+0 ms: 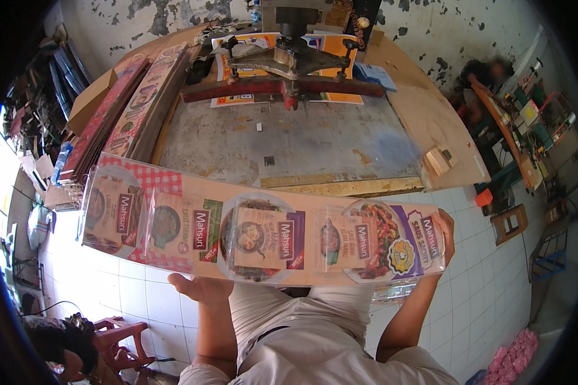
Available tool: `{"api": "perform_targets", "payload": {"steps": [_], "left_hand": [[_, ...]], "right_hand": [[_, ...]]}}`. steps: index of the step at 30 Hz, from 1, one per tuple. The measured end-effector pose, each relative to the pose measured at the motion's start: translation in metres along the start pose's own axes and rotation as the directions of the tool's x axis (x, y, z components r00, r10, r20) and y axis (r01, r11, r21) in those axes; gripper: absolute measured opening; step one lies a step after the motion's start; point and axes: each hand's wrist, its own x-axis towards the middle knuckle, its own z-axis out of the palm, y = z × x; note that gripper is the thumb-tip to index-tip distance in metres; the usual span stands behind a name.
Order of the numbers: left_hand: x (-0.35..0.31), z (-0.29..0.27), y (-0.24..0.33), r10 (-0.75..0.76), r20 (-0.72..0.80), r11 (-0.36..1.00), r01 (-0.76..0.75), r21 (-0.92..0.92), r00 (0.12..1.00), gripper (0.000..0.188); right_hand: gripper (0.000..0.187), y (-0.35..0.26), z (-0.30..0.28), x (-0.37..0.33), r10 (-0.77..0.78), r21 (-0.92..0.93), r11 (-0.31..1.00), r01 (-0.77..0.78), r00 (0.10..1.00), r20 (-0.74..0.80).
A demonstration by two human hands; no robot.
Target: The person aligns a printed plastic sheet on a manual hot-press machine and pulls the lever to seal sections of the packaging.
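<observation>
A long printed display board (308, 226) with food pictures and clear plastic pockets spans the space in front of me, tilted slightly down to the right. My right hand (446, 239) is wrapped round its right end, fingers curling over the edge. At the lower edge, left of the middle, my left hand (203, 289) holds the board from below. Its thumb points out to the left, and its other fingers are hidden under the board.
Beyond lies a press table with a metal bed (225, 138) under a red crossbar (237, 90). Stacked printed boards (141, 96) lie at its left, a wooden block (438, 160) at its right. A person (485, 74) is at the far right; a red stool (122, 340) stands lower left.
</observation>
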Motion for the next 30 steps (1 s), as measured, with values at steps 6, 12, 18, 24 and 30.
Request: {"api": "perform_targets", "payload": {"steps": [6,12,18,24,30], "left_hand": [[-0.001,-0.002,0.000,-0.005,-0.024,0.998,0.007,0.057,1.000,0.104],[-0.001,-0.002,-0.002,-0.013,-0.075,0.998,0.017,0.057,0.997,0.103],[0.005,0.006,-0.004,-0.010,-0.048,0.999,0.009,-0.034,0.999,0.100],[0.007,0.007,-0.004,-0.001,-0.067,1.000,-0.001,-0.030,0.998,0.097],[0.011,0.010,-0.005,-0.015,-0.090,0.998,0.010,-0.054,0.996,0.092]], "right_hand": [[0.029,0.004,-0.001,0.000,0.032,0.041,0.999,-0.032,0.999,-0.006],[0.028,0.007,-0.003,-0.001,0.056,0.058,0.997,-0.055,0.998,-0.011],[0.026,0.001,-0.001,0.000,0.077,0.160,0.984,-0.072,0.997,-0.027],[0.025,-0.011,0.005,-0.001,0.033,0.138,0.990,-0.027,0.999,-0.042],[0.026,-0.013,-0.003,0.000,0.100,0.203,0.975,-0.090,0.994,-0.041]]}}
